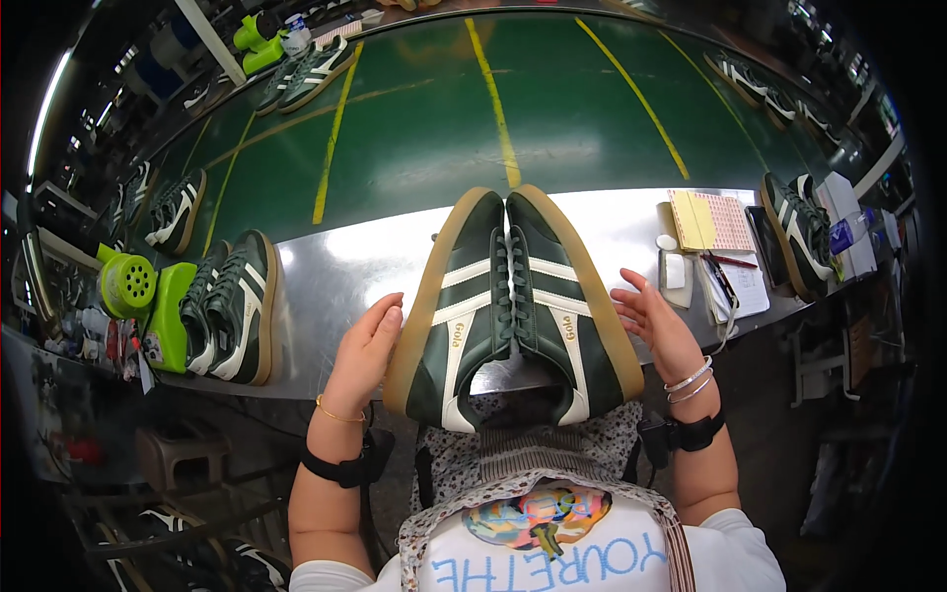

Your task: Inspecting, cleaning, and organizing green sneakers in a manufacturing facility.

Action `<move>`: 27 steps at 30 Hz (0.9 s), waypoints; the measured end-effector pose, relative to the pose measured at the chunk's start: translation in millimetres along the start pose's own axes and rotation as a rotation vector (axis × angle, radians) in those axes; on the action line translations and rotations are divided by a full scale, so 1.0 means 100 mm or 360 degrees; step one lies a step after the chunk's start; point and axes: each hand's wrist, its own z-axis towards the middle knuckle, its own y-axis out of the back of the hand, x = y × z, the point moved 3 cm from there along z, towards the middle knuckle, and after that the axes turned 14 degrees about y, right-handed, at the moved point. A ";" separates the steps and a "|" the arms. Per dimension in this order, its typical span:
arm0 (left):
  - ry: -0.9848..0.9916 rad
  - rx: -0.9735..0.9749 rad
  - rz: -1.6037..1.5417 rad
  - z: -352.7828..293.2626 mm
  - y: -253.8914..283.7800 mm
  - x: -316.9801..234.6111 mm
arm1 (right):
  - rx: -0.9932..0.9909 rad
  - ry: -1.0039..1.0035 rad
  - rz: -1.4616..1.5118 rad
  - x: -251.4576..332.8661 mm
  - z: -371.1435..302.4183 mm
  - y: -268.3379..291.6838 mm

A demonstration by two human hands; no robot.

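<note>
A pair of dark green sneakers with cream stripes and gum soles is side by side in front of me, toes pointing away. The left shoe [469, 296] and right shoe [552, 296] meet along their laced edges, soles turned outward. Their heels reach past the bench's near edge. Beside the left shoe's sole is my left hand [370, 347], fingers stretched out. My right hand [659, 331] has its fingers spread near the right shoe's sole. Neither hand is wrapped round a shoe; whether the fingertips touch the soles I cannot tell.
A metal bench [340, 266] borders a green conveyor belt [414, 128] with yellow lines. More sneakers stand at left [237, 311] and right [797, 232]. A lime-green device [168, 311] is at left. Notepads [715, 222], pens and a phone lie at right.
</note>
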 end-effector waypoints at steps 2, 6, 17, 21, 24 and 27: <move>0.0083 0.0234 -0.0205 0.01 -0.05 0.01 | 0.0111 0.0005 -0.0038 0.10 -0.05 -0.11; 0.0081 0.0565 -0.0410 -0.03 -0.21 0.00 | 0.0286 0.0107 -0.0293 0.10 -0.07 -0.24; 0.0059 0.0541 -0.0392 0.00 -0.25 0.02 | 0.0226 0.0149 -0.0427 0.08 -0.07 -0.31; 0.0019 0.0394 -0.0549 -0.01 -0.28 -0.06 | 0.0131 0.0100 0.0166 0.02 -0.01 -0.30; 0.0330 0.0811 -0.1499 0.11 -0.38 0.08 | -0.0059 -0.0209 0.1205 -0.11 0.04 -0.33; 0.0361 0.1001 -0.1854 0.06 -0.59 -0.12 | 0.0024 -0.0237 0.1613 -0.10 0.11 -0.46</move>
